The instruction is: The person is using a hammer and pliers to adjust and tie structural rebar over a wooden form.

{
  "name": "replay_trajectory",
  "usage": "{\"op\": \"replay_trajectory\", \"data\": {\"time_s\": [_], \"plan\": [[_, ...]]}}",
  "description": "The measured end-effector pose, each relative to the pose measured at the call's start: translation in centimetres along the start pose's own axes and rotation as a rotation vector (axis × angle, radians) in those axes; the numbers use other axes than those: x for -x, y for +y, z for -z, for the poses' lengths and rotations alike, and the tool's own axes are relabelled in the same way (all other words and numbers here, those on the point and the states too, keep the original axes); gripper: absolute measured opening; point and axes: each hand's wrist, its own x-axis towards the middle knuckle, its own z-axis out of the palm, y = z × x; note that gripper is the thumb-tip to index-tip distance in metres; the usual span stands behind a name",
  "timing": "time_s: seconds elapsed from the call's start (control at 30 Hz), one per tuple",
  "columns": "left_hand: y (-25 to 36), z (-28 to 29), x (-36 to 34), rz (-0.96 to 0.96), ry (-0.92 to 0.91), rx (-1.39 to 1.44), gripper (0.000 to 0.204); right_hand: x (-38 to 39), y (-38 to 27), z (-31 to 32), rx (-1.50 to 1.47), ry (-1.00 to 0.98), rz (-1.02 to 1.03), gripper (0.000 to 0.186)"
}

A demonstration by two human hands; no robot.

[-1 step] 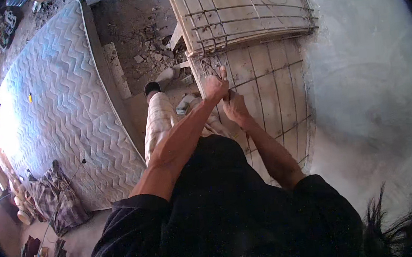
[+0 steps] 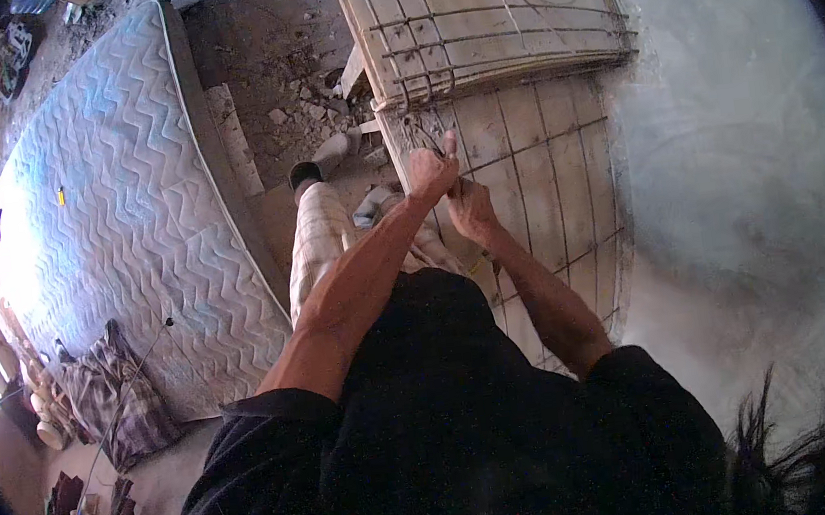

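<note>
Close together over the left edge of a steel-bar mesh [image 2: 550, 178] are my two hands. My left hand [image 2: 432, 176] is closed in a fist, its thumb pointing away from me along a bar. Just below and to the right, my right hand [image 2: 471, 214] is closed too. A thin dark piece shows between the hands, but I cannot make out what either one grips. Beyond my left hand, bent dark metal [image 2: 416, 128] lies at the corner of the wooden boards [image 2: 581, 189] under the mesh.
A raised wooden panel [image 2: 501, 47] with steel bars across it lies beyond the mesh. A quilted mattress [image 2: 115, 198] fills the left side. Rubble [image 2: 311, 107] lies between them. A smooth grey surface [image 2: 733, 153] borders the boards on the right. Checked cloth [image 2: 126, 403] lies at lower left.
</note>
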Motion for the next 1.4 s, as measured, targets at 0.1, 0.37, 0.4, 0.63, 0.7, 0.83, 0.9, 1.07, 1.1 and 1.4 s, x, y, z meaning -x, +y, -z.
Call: {"op": "replay_trajectory", "data": {"time_s": [0.1, 0.37, 0.4, 0.63, 0.7, 0.83, 0.9, 1.07, 1.1, 1.4], "plan": [[1.7, 2.3, 2.6, -0.074, -0.038, -0.041, 0.069, -0.8, 0.9, 1.0, -1.361, -0.605, -0.979, 0.047], [4.0, 1.4, 2.3, 0.398, -0.117, 0.638, 0.033, -0.1, 3.6, 0.6, -2.185, -1.164, -0.932, 0.054], [4.1, 1.3, 1.8, 0.426, -0.049, 0.506, 0.034, -0.3, 2.3, 1.2, -1.623, -0.909, -0.866, 0.053], [2.9, 0.4, -0.5, 0.468, -0.047, 0.186, 0.052, -0.8, 2.1, 2.8, -1.187, -0.603, -0.915, 0.041], [2.7, 0.2, 0.9, 0.390, 0.012, 0.407, 0.049, -0.9, 2.4, 3.0, -1.242, -0.578, -0.978, 0.039], [0.6, 0.3, 1.3, 0.246, -0.011, 0.595, 0.051, -0.2, 5.0, -0.1, -1.689, -0.939, -0.933, 0.041], [0.2, -0.6, 0.9, 0.215, 0.000, 0.472, 0.053, -0.1, 4.0, 0.0, -1.548, -0.862, -0.974, 0.047], [-5.2, -3.1, -2.4, -0.254, 0.128, -0.349, 0.054, 0.6, 0.1, 0.3, -1.032, 0.040, -0.636, 0.056], [-6.7, -3.3, -3.0, -0.249, 0.229, -0.280, 0.050, 0.4, -1.8, 1.7, -0.906, -0.056, -0.555, 0.056], [2.7, 1.3, 4.4, -0.144, -0.195, -0.134, 0.034, 4.4, 4.3, 4.0, -1.005, -0.401, -0.605, 0.053]]}}
